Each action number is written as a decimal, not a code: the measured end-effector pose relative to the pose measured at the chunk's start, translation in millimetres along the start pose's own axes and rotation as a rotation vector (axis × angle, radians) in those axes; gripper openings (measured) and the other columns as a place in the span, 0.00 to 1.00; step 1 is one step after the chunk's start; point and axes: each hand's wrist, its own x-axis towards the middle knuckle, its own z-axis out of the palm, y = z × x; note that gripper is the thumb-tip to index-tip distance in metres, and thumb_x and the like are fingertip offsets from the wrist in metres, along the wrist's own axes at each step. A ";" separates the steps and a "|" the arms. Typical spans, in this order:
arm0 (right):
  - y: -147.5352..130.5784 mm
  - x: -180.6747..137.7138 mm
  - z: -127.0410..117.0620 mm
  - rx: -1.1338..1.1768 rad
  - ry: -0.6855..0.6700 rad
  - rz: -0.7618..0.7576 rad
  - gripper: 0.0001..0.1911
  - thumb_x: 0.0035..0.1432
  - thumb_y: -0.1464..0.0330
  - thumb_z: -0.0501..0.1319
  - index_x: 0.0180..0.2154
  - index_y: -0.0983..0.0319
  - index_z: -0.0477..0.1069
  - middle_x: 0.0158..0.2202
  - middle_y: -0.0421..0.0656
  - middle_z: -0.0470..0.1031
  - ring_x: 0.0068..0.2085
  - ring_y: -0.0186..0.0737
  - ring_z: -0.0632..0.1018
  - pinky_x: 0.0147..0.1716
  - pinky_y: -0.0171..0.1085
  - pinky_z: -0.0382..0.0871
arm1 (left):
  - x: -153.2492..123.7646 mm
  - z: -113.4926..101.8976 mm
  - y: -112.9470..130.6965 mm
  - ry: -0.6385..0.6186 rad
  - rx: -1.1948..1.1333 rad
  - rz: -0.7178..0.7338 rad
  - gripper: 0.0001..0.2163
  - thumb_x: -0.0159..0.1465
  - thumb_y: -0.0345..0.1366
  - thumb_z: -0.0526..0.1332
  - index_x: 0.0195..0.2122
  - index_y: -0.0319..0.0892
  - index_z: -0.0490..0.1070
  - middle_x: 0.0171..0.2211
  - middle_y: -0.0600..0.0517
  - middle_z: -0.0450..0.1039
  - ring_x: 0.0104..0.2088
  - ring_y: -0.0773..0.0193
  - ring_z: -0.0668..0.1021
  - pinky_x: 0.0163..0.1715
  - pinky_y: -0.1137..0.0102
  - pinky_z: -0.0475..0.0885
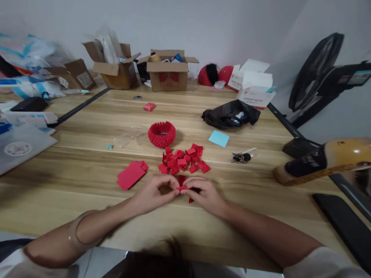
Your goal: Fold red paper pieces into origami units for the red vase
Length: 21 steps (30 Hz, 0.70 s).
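From the head camera, your left hand (153,193) and right hand (203,195) meet low at the centre of the light wooden table (87,154), close to your body. The fingers of both hands are pinched narrow on one small red folded paper piece (182,188), which sits right between the two sets of fingertips, just above the table. Holding it from both sides like this looks like a way to keep the fold tight while you press the crease. A further bit of red shows under your right hand; I cannot tell whether it belongs to the same piece.

Just beyond your fingers lies the loose pile of red folded paper pieces (184,160), near enough to reach without leaning. Behind it stands the red ring woven from paper pieces (161,134). To the left of the pile, apart from it, rests a flat stack of red paper rectangles (131,174), probably kept separate as unfolded stock.

To the right, well clear of your hands, lie a light blue sticky note (218,138), a bunch of keys (242,156) and a crumpled black plastic bag (230,114).
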 end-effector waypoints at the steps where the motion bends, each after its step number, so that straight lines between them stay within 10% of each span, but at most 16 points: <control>1: 0.3 0.4 0.1 0.002 -0.002 0.003 0.12 0.58 0.63 0.59 0.27 0.62 0.73 0.29 0.44 0.75 0.32 0.37 0.75 0.34 0.35 0.69 | 0.5 -0.3 -0.7 -0.007 0.022 -0.005 0.07 0.60 0.36 0.59 0.30 0.37 0.71 0.27 0.50 0.74 0.28 0.67 0.74 0.28 0.74 0.67; 21: 1.5 -0.6 0.4 -0.006 0.008 0.045 0.09 0.59 0.67 0.57 0.29 0.62 0.72 0.30 0.43 0.75 0.33 0.36 0.74 0.35 0.35 0.69 | 0.2 4.1 0.3 0.060 0.259 0.081 0.06 0.59 0.34 0.59 0.28 0.39 0.72 0.26 0.52 0.75 0.25 0.67 0.74 0.28 0.74 0.66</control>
